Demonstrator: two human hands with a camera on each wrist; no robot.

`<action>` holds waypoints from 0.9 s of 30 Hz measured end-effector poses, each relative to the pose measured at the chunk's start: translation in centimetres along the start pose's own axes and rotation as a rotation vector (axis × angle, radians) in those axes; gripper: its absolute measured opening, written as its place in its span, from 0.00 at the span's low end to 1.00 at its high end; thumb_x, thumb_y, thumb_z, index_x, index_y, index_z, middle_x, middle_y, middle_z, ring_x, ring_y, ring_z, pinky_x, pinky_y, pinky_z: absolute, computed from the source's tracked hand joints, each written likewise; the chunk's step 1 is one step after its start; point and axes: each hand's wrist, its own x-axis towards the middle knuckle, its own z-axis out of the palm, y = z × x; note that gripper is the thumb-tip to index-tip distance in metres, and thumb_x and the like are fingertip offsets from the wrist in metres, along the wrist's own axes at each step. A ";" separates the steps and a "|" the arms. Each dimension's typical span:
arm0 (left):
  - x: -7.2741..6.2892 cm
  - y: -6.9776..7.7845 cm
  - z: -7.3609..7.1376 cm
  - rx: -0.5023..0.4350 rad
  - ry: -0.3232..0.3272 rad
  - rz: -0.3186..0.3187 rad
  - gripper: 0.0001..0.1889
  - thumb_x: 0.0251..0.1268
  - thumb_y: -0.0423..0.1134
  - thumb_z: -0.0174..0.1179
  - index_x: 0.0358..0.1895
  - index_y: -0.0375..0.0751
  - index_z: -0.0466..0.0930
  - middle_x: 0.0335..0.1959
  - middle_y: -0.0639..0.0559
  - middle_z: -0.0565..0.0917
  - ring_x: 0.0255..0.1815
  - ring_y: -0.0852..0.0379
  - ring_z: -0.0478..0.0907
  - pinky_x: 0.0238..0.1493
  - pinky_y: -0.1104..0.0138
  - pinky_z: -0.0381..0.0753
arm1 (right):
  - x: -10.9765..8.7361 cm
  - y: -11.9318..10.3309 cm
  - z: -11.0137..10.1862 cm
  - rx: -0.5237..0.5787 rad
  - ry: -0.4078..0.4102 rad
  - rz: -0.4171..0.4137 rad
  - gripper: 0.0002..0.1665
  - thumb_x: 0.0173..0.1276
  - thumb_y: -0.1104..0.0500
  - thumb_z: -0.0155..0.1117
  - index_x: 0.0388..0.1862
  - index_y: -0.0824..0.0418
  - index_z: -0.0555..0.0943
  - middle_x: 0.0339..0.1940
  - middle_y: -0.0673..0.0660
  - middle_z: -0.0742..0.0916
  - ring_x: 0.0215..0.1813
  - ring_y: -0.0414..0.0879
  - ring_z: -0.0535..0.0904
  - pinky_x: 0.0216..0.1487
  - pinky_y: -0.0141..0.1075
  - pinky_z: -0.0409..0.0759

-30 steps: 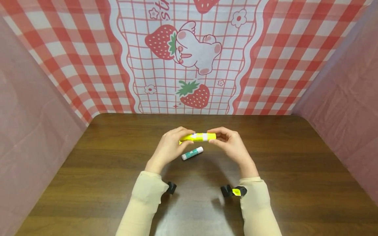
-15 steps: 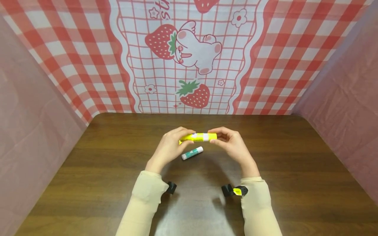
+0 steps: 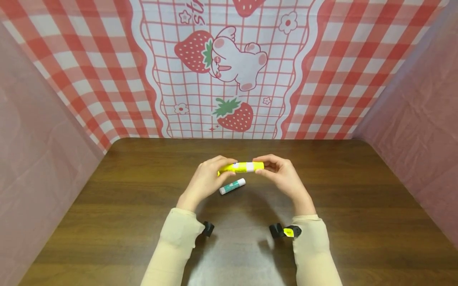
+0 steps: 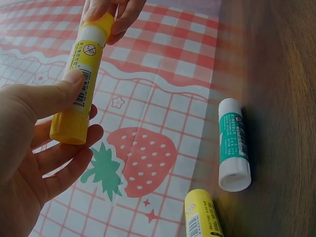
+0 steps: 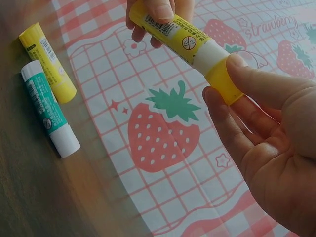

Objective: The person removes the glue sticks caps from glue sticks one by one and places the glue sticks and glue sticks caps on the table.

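Observation:
A yellow glue stick [image 3: 241,167] is held up level between both hands in the head view. My left hand [image 3: 206,176] grips its body, thumb over the barcode label [image 4: 82,81] in the left wrist view. At the other end, my right hand [image 5: 276,133] pinches the yellow cap [image 5: 223,81] between thumb and fingers. A white band [image 5: 209,61] shows between cap and body. Below the hands, a green and white glue stick [image 3: 232,186] lies on the table. Another yellow glue stick [image 5: 48,61] lies beside it, mostly hidden behind my left hand in the head view.
The brown wooden table [image 3: 236,258] reaches back to a red checked cloth with strawberries [image 3: 235,117]. Pink cloth walls [image 3: 39,119] stand on both sides. A black wrist camera [image 3: 276,230] sits on each sleeve.
My right hand has shifted slightly right with the cap, and the white band looks a little wider. My left hand and the glue sticks on the table stay in place.

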 end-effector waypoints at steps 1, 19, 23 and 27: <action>0.0 0.0 0.0 -0.004 -0.001 -0.002 0.17 0.51 0.39 0.66 0.48 0.47 0.80 0.40 0.58 0.82 0.38 0.61 0.78 0.42 0.65 0.77 | 0.0 0.0 0.0 0.002 0.000 0.002 0.19 0.56 0.64 0.66 0.47 0.67 0.79 0.42 0.64 0.82 0.37 0.43 0.79 0.41 0.28 0.78; -0.1 -0.6 -0.1 0.026 0.037 -0.039 0.16 0.55 0.42 0.63 0.49 0.46 0.79 0.41 0.55 0.82 0.38 0.58 0.79 0.41 0.62 0.77 | -0.3 0.1 -1.0 0.013 0.068 -0.001 0.19 0.55 0.66 0.66 0.47 0.69 0.78 0.40 0.64 0.82 0.36 0.39 0.78 0.39 0.26 0.78; -0.1 -0.5 0.2 0.016 0.039 -0.060 0.16 0.58 0.42 0.61 0.50 0.46 0.78 0.41 0.55 0.81 0.38 0.58 0.78 0.41 0.61 0.77 | -0.3 0.2 -1.0 0.026 0.071 0.009 0.19 0.55 0.65 0.66 0.47 0.69 0.78 0.40 0.60 0.83 0.36 0.38 0.78 0.40 0.27 0.78; 0.0 -0.3 0.6 0.020 0.039 -0.086 0.15 0.58 0.42 0.60 0.49 0.46 0.78 0.41 0.55 0.80 0.36 0.57 0.78 0.38 0.61 0.77 | -0.2 0.4 -1.0 0.020 0.083 0.030 0.19 0.56 0.64 0.66 0.48 0.68 0.78 0.38 0.52 0.83 0.36 0.38 0.78 0.39 0.26 0.77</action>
